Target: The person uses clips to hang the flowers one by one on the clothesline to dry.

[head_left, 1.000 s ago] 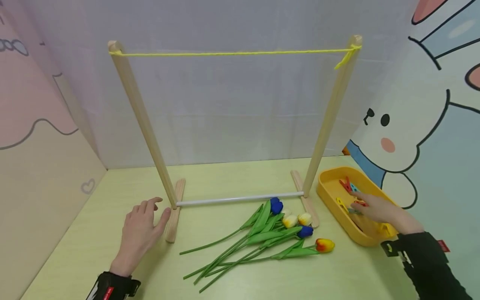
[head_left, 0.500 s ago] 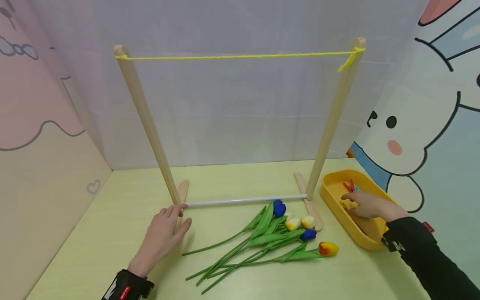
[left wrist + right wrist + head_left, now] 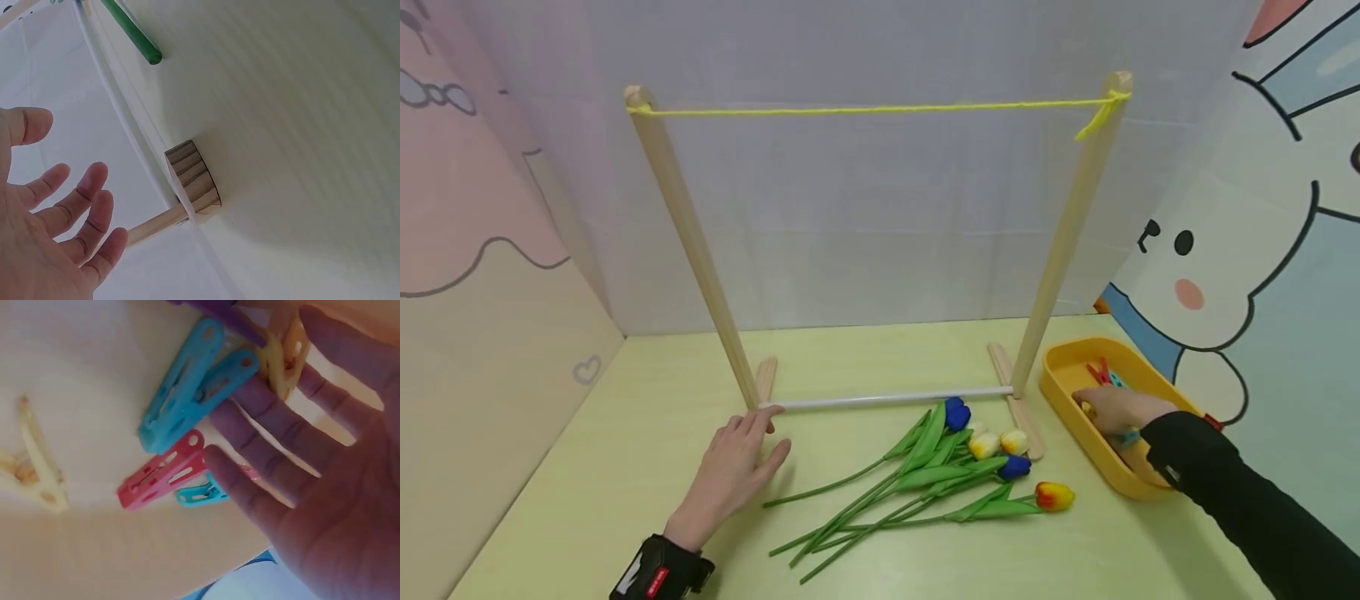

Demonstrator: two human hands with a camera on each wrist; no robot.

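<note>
My left hand (image 3: 724, 473) hangs in front of the left post's foot, its fingertips overlapping the end of the white rod (image 3: 887, 399) in the head view. In the left wrist view this hand (image 3: 53, 231) has loosely bent fingers around nothing, beside the wooden foot (image 3: 194, 178). My right hand (image 3: 1122, 408) reaches into the yellow tray (image 3: 1052, 379). The right wrist view has its spread fingers (image 3: 269, 440) among clothespins: a blue one (image 3: 178, 394), a red one (image 3: 159, 475) and a yellow one (image 3: 273, 362) near the thumb; whether any is touched is unclear.
Artificial tulips (image 3: 925, 479) in blue, white-yellow and orange lie before the frame. Its two wooden posts, left (image 3: 692, 242) and right (image 3: 1067, 242), carry a yellow string (image 3: 880, 109) across the top. Walls with cartoon drawings flank the table (image 3: 625, 467).
My left hand has moved right, to the left post's foot. My right hand has stayed in the tray and shifted slightly left among the clothespins. The head view has shifted a little.
</note>
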